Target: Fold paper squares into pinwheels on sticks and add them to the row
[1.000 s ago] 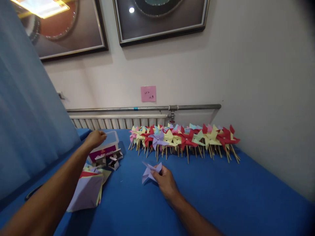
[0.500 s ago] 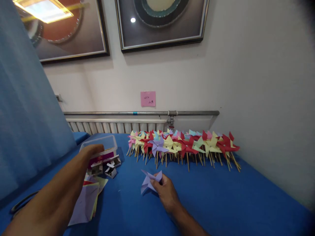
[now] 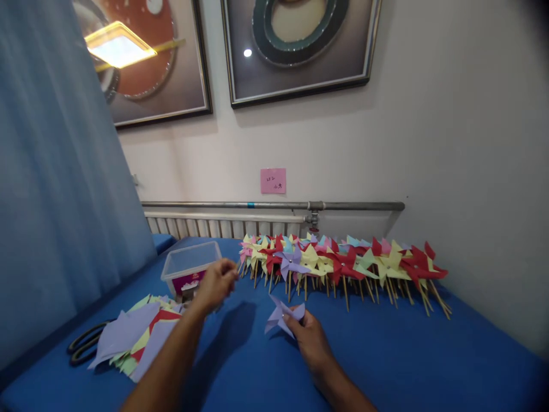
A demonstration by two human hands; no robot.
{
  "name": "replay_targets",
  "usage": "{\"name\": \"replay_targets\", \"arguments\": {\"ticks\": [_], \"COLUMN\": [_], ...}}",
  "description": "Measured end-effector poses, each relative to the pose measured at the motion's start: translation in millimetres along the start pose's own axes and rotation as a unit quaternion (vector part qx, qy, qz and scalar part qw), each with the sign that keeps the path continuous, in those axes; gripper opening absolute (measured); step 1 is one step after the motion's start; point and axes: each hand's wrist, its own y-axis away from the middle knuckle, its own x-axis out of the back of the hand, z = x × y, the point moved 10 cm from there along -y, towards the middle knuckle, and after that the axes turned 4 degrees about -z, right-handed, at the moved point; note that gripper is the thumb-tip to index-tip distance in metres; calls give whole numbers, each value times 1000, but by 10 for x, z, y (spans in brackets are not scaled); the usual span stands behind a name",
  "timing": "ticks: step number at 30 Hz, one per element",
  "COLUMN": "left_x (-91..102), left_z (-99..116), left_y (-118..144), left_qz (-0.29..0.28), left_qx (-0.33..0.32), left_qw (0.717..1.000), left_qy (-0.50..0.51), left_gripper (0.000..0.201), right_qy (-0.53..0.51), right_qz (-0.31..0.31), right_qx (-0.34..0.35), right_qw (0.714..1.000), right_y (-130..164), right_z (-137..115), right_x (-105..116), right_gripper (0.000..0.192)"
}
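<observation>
My right hand [image 3: 312,337] pinches a lilac paper pinwheel [image 3: 277,318] by its folded centre, thumb on top, just above the blue table. My left hand [image 3: 218,281] is raised beside the clear plastic box [image 3: 191,256], its fingers curled together in a pinch. Whatever sits between those fingertips is too small to make out. Small cardboard boxes [image 3: 189,293] are partly hidden behind the left wrist. Below the left forearm lies a pile of coloured paper sheets [image 3: 128,332], lilac, red, yellow and green.
Finished pinwheels on sticks [image 3: 343,266] lie in a long, dense row across the back of the blue table [image 3: 407,366]. Black scissor handles [image 3: 88,343] poke out from the paper pile. A blue curtain [image 3: 55,171] hangs at the left; a radiator [image 3: 223,226] runs along the wall.
My left hand has come out from the plastic box, moving right toward the pinwheel. My right hand still holds the lilac pinwheel. The view has shifted left.
</observation>
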Motion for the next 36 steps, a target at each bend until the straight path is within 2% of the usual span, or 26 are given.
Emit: {"name": "replay_targets", "arguments": {"ticks": [2,3,6,10,13,17,20,24,26,32,36], "left_x": [-386,-547,-803,-818,-806,-833,-955,-1248,-1324,-1338,-1331], "left_z": [-133,-171,-166,-99,-93,-137,-232,-360,-366,-337,-295], "left_y": [202,275,389,409,411,416,441,546,587,618,623], "left_qz": [-11,-25,-55,-57,-59,-71,-104,-190,-209,-224,-228], "left_qx": [8,11,-3,-26,-28,-17,6,40,41,67,62], "left_qw": [997,996,996,998,998,997,994,981,977,970,968], "left_qy": [82,89,68,18,6,-12,-29,4,16,71,86], "left_gripper": [14,13,10,20,20,22,17,12,10,5,8], "right_qy": [-30,-44,-76,-94,-98,-112,-146,-162,-167,-182,-171], "right_qz": [6,9,14,7,0,1,7,4,11,23,20], "right_qx": [-11,-18,-26,-27,-30,-34,-48,-53,-53,-54,-45], "right_qw": [999,999,997,995,995,993,988,985,984,982,984], "right_y": [-5,-2,14,5,-26,-64,-60,-7,21,45,33], "right_z": [25,35,21,30,88,144,156,81,46,7,-1], "right_x": [17,23,23,16,26,44,44,25,32,36,39], "right_gripper": [33,34,35,37,40,41,46,46,45,45,44]}}
